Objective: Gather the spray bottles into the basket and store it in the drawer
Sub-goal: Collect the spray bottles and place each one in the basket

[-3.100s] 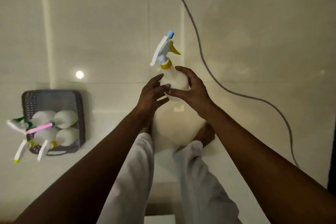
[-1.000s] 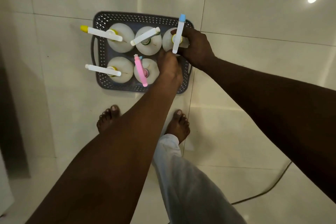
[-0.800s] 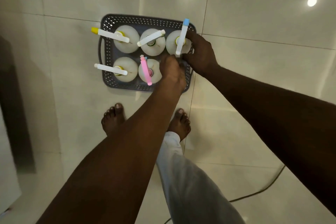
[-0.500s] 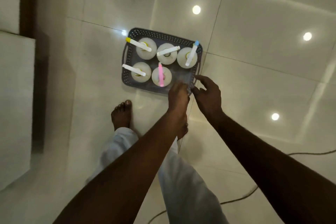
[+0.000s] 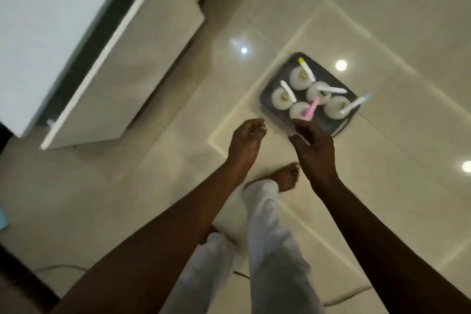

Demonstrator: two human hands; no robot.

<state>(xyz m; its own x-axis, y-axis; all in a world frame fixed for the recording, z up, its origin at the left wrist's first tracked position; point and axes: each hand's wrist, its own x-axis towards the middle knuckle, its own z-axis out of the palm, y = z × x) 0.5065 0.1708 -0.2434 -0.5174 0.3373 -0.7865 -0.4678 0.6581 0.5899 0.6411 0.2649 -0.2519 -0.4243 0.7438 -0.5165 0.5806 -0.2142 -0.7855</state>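
A: Where's the basket (image 5: 328,125)?
B: On the floor (image 5: 153,199), five spray bottles (image 5: 302,78) upright inside; bare tile all around it.
A: Hands?
B: Left hand (image 5: 246,141) loosely curled, empty. Right hand (image 5: 314,144) at the near rim; grip unclear through blur. Drawer (image 5: 132,58) stands open, well left.

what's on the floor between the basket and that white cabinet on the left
Nothing: the head view shows only bare glossy tile between the basket and the cabinet.
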